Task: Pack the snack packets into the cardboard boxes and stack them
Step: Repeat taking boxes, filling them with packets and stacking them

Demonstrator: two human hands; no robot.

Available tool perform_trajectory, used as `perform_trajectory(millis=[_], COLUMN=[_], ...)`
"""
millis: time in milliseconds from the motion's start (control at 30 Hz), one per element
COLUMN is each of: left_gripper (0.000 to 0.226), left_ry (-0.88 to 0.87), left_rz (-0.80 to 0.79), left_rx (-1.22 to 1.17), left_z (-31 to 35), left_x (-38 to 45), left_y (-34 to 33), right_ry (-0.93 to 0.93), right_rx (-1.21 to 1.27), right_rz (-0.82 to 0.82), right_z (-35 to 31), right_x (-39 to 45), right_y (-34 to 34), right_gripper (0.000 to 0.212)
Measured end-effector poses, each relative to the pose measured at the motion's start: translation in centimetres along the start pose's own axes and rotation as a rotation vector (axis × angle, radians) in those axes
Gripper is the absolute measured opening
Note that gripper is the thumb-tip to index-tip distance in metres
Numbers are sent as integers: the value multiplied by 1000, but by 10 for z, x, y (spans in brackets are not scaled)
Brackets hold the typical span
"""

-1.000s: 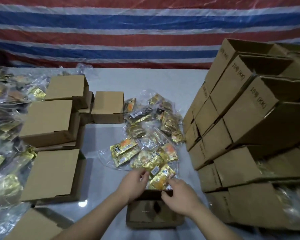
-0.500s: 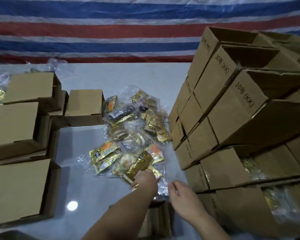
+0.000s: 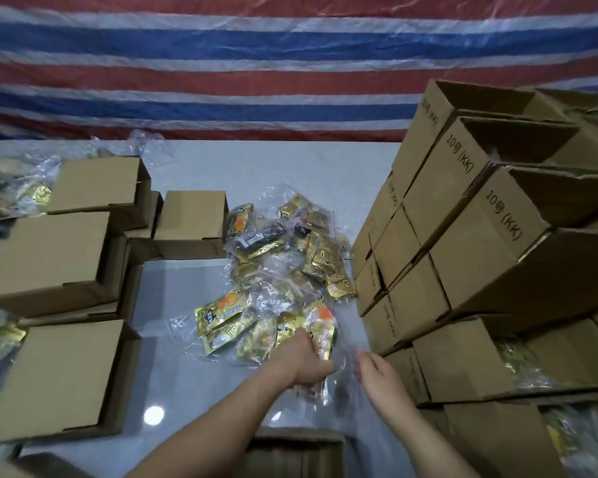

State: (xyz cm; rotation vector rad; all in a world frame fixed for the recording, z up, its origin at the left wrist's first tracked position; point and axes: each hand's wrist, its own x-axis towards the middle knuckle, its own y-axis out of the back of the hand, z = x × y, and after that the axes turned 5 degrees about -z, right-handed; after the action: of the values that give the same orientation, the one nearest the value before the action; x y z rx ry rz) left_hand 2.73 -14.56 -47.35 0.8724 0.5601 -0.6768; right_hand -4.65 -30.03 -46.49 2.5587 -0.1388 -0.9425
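A pile of gold snack packets in clear bags [image 3: 283, 267] lies on the grey table [image 3: 273, 167]. My left hand [image 3: 304, 362] grips one clear bag of gold packets [image 3: 320, 331] at the pile's near edge. My right hand [image 3: 377, 374] is just to its right, fingers curled, pinching the same bag's clear plastic edge. Below my arms an open cardboard box [image 3: 290, 453] sits at the table's near edge, partly hidden by my left forearm.
A tall stack of open-sided cardboard boxes [image 3: 463, 270], some holding packets, rises on the right. Closed boxes stand at left [image 3: 59, 263], near left [image 3: 59, 381] and behind the pile [image 3: 190, 219]. More bagged snacks [image 3: 0, 339] line the far left. A striped tarp hangs behind.
My hands left the open box and moved up to the pile. The left hand took hold of a bag, and the right hand's fingers curled onto its edge.
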Motion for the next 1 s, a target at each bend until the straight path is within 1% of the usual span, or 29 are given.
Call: perform_trajectory(millis=[67, 100, 133, 233, 267, 367, 433, 467, 500, 533, 600, 633, 700, 733, 767, 800, 867, 900, 933, 967, 1000], left_gripper=[73, 72, 71, 66, 64, 64, 58, 57, 57, 54, 40, 38, 38, 42, 44, 51, 78, 85, 87, 87, 86], left_ry=[-111, -165, -217, -348, -381, -458, -482, -483, -487, -487, -476, -464, -420, -417, -417, -394, -307, -288, -309, -356, -411], left_rz=[35, 61, 86, 122, 126, 118, 80, 52, 31, 39, 139, 216, 437, 553, 632, 663, 611, 567, 518, 457, 381], left_rx=[-170, -235, -297, -480, -538, -703, -871, -960, -1017, -1023, -924, -835, -555, -407, -268, -142, 32, 83, 97, 56, -41], left_z=[1, 2, 3, 7, 8, 10, 11, 11, 11, 10, 11, 11, 13, 13, 13, 12, 7, 5, 3, -1, -7], left_x=[-25, -37, -47, -77, -86, -103, -111, -115, -118, -121, -123, -124, -125, -127, -129, -130, -131, -132, -132, -133, -133], left_y=[21, 30, 38, 56, 60, 68, 72, 73, 73, 73, 69, 66, 59, 58, 58, 58, 59, 60, 60, 61, 62], right_ry=[6, 26, 44, 67, 73, 114, 147, 124, 90, 77, 103, 119, 127, 130, 135, 144, 166, 175, 188, 202, 211], right_rx=[178, 233, 267, 374, 456, 717, 872, 938, 979, 999, 970, 929, 853, 836, 841, 864, 895, 866, 811, 755, 716], right_rz=[-18, -28, -45, -141, -201, -411, -511, -544, -567, -585, -617, -608, -581, -565, -539, -516, -502, -499, -491, -485, -492], right_z=[-14, -23, -32, -58, -65, -85, -93, -96, -99, -101, -106, -110, -114, -114, -114, -114, -114, -114, -113, -112, -109], right_x=[2, 1, 0, -7, -10, -21, -26, -29, -32, -33, -38, -42, -51, -53, -54, -54, -55, -56, -55, -56, -57], right_y=[-3, -5, -7, -12, -15, -22, -25, -26, -27, -28, -32, -34, -40, -41, -41, -40, -33, -30, -27, -24, -22], right_gripper=[20, 21, 29, 74, 78, 68, 73, 75, 78, 81, 82, 78, 72, 74, 76, 75, 65, 58, 51, 45, 41])
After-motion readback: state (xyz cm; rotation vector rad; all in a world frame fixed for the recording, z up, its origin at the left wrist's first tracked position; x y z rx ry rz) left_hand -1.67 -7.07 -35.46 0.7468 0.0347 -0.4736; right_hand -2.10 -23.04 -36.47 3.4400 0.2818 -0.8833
